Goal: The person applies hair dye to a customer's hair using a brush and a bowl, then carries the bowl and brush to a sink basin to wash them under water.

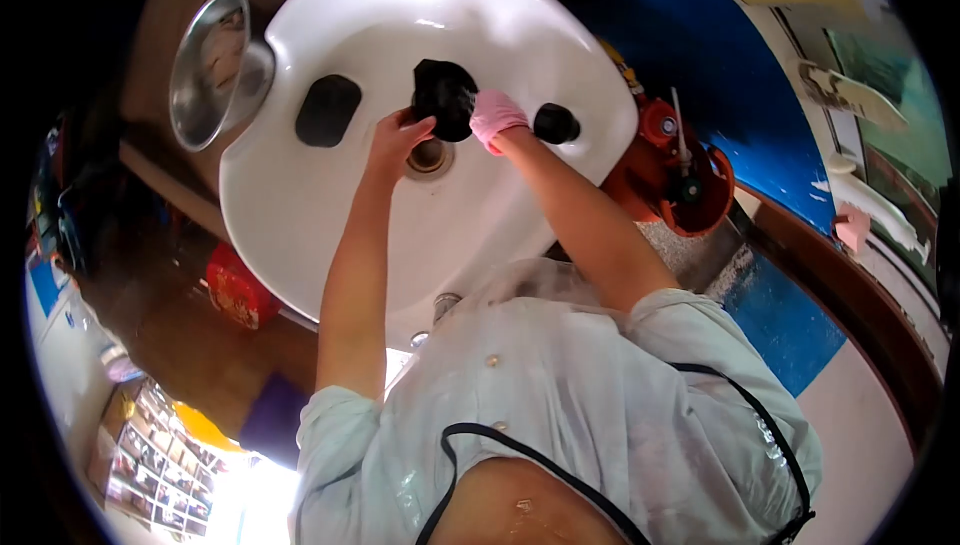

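A white basin (pixel 300 215) spreads out in front of me, with a round drain (pixel 428 157) near its middle. Over the drain, my left hand (pixel 400 140) grips the near left edge of a black, cup-like part (pixel 445 95), thumb and fingers closed on it. Pink material, a glove or a cloth, covers my right hand (pixel 497 122), which touches the right side of this part; its fingers are hidden. A flat black piece (pixel 328 111) lies to the left in the basin. To the right sits a smaller black piece (pixel 556 124).
A metal bowl (pixel 205 75) stands beyond the basin's left rim. Right of the basin is an orange-red gas cylinder (pixel 670 170) with a valve. A red box (pixel 240 285) is at the lower left. A blue wall panel (pixel 740 95) rises at the right.
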Demonstrator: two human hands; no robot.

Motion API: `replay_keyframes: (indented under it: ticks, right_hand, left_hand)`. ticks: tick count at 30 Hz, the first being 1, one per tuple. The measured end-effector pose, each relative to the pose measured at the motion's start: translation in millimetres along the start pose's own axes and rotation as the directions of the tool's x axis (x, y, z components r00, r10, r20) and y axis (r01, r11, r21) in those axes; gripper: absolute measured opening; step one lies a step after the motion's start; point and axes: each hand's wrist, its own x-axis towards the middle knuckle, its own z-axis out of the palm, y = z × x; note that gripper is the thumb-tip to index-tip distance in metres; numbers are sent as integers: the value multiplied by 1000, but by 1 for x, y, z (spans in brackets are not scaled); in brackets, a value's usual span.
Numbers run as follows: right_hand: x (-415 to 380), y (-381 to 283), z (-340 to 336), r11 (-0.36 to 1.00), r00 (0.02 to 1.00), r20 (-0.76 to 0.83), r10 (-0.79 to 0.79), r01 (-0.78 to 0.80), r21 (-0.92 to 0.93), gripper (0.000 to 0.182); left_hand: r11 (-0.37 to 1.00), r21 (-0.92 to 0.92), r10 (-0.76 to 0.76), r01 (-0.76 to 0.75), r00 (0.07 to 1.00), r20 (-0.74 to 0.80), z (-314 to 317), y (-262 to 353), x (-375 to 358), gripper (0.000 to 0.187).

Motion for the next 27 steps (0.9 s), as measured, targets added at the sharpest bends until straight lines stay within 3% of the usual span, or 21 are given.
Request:
replay_keyframes:
  ticks: [2,3,4,6,7,9,12,13,14,16,17,18,19,20,22,23,24,26,27]
  right_hand:
    - [3,-1,-2,990,997,-25,71,-74,-118,18]
    - [6,-6,7,995,990,-100,99,-99,-4,18]
    - [9,-7,19,983,954,-299,27,28,179,24]
    - [3,0,23,880,997,-20,-76,77,468,20]
    - [5,10,23,881,997,-27,-68,73,467,20]
    - [10,31,25,998,999,0,-44,43,-46,17]
    - [-3,-4,-3,981,992,-72,105,-115,-155,15]
    - [16,4,26,999,959,-282,14,-27,-40,14]
    - [12,-4,26,977,938,-334,93,-21,211,13]
    - [4,5,20,932,994,-70,-87,106,347,12]
    - [5,8,21,933,994,-71,-86,105,345,12]
    - [6,12,21,995,994,-83,-71,76,64,13]
    - [3,12,18,975,993,-101,-57,34,-220,14]
    - [0,9,16,975,993,-105,-56,31,-219,14]
    - [-2,-2,14,989,958,-258,124,-141,-47,16]
    - [3,-4,24,998,939,-343,30,-13,54,16]
    - [5,-5,28,963,964,-263,31,42,267,17]
    - [-6,-3,13,987,996,-23,-88,90,131,20]
    - [-3,2,13,994,994,-28,-107,107,9,20]
  left_hand:
    - [999,16,-40,39,999,20,10,-1,-3,37]
    - [999,14,-39,38,998,41,14,-1,0,37]
    - [996,-12,-87,88,994,72,15,-6,3,38]
    - [989,-37,-136,141,984,113,13,-8,5,40]
    - [994,-8,-111,112,990,93,10,-2,3,39]
    - [995,53,-91,87,993,78,10,9,-2,38]
    - [987,35,-162,159,981,104,22,7,-3,38]
    - [986,39,-165,162,980,112,23,4,-1,38]
    - [986,-46,-153,160,979,134,22,1,2,36]
    - [978,-133,-138,159,978,155,17,1,3,34]
    - [984,-105,-134,146,985,110,12,4,-1,35]
    - [988,-75,-129,134,990,64,10,7,-3,36]
    - [988,-10,-153,154,984,94,9,8,-2,34]
    - [988,-7,-151,152,984,98,12,6,-2,34]
    - [981,-59,-178,187,975,130,21,1,-2,33]
    - [978,-90,-172,191,968,182,23,-1,-1,32]
    - [978,-89,-169,188,968,184,21,-1,0,32]
    - [975,-142,-154,172,979,132,13,1,1,32]
    - [983,-87,-151,161,983,107,10,2,1,31]
